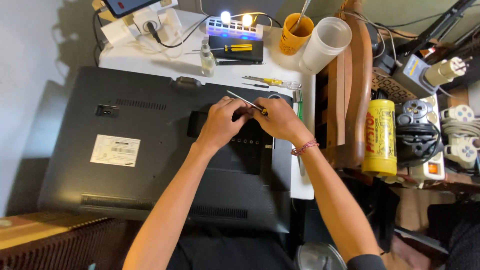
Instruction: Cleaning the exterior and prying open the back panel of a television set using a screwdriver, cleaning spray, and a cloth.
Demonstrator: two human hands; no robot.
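Note:
A dark grey flat-screen monitor [150, 150] lies face down on a white table, its back panel up. My right hand [281, 120] grips a yellow-and-black screwdriver [246, 102] whose metal shaft slants up to the left. My left hand [222, 122] rests on the back panel beside it, fingers curled close to the screwdriver's shaft near the recessed port area. A beaded bracelet circles my right wrist.
Behind the monitor stand a small clear bottle [207, 55], a black case with a screwdriver [236, 49], a lit power strip [234, 27], an orange cup [295, 34] and a white plastic tub [326, 44]. A yellow can [379, 136] and game controllers [462, 135] lie right.

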